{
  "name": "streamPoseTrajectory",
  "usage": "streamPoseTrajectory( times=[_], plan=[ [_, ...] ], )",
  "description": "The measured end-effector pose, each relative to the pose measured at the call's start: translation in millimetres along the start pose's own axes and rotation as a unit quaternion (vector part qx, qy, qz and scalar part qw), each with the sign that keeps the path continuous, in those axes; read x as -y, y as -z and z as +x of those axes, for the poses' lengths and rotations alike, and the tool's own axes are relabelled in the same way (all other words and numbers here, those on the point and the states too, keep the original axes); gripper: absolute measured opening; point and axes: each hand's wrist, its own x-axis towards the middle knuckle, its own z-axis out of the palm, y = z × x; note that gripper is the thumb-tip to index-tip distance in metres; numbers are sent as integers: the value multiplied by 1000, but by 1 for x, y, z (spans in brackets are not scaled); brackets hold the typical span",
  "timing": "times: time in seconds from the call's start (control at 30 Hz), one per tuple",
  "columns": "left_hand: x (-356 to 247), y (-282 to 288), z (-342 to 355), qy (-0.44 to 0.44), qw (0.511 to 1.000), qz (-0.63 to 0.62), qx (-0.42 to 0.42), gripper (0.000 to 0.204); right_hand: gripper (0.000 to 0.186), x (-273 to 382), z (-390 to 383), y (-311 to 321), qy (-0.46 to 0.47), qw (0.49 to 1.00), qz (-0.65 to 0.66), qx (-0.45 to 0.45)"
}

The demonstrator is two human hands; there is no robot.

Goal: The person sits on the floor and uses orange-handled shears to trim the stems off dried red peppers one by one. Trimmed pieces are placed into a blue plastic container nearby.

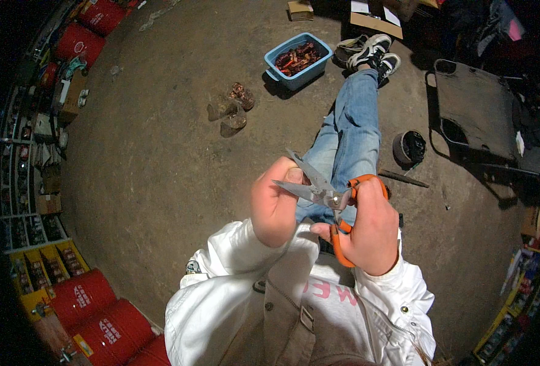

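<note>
A pair of scissors (330, 198) with orange handles is in my right hand (373, 235), whose fingers and thumb are at the handle loops. The blades are spread apart and point left. My left hand (272, 204) is closed, its thumb pressed against the curled fingers, right by the blade tips. Whatever it pinches, if anything, is too small or hidden to make out. Both hands are above my lap, over my outstretched legs in blue jeans (355, 116).
Ahead is a blue basin (311, 75) of reddish-brown scraps, with coppery clumps (233, 121) on the floor to its left. At right are a lined bucket (399, 149), a dark rod (404, 178) and a chair (474, 107). Red drums (108, 335) and shelves line the left.
</note>
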Motion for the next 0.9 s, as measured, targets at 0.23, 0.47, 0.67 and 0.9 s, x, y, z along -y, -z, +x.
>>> streamPoseTrajectory(
  times=[0.23, 0.47, 0.67, 0.9],
  plan=[
    [1, -1, -1, -11, 999, 43, -27, 21, 66, 2, 0, 2, -32, 999, -13, 34],
    [0, -2, -1, -23, 997, 62, -43, 19, 66, 1, 1, 0, -4, 1000, -10, 14],
    [2, -3, -2, -20, 998, 41, -40, 18, 65, 1, -1, -1, -20, 1000, -1, 8],
    [6, 0, -5, 12, 997, -78, -4, 18, 64, -3, -2, -2, -12, 999, -34, -10]
  ],
)
